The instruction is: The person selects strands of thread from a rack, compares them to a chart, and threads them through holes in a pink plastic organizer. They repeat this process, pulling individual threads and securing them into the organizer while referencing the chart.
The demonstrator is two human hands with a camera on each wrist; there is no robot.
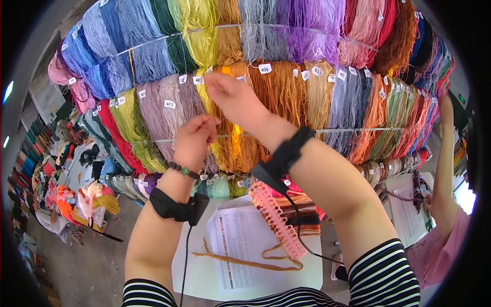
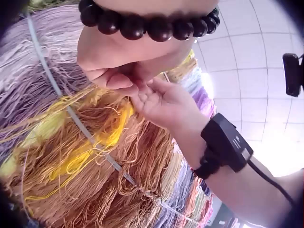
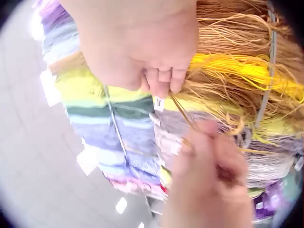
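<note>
In the head view my left hand (image 1: 194, 139) is raised before the yellow and mauve skeins, its fingers curled in. My right hand (image 1: 235, 97) is a little higher and to the right, close to a white number tag (image 1: 198, 80). The right wrist view shows a thin golden-brown thread (image 3: 180, 107) running taut between the fingertips of both hands, each pinching it. Behind the hands hang brown skeins (image 1: 266, 97) and a bright yellow skein (image 2: 111, 128). From the left wrist, curled left fingers overlap the right fingertips.
Thread skeins in many colours hang in tiers, held by a grey cord (image 2: 85, 128). Below lie a printed colour sheet (image 1: 232, 235), a pink punched card (image 1: 276, 217) with threads, and a loose brown strand (image 1: 240, 262). Another person's arm (image 1: 444, 153) is at the right.
</note>
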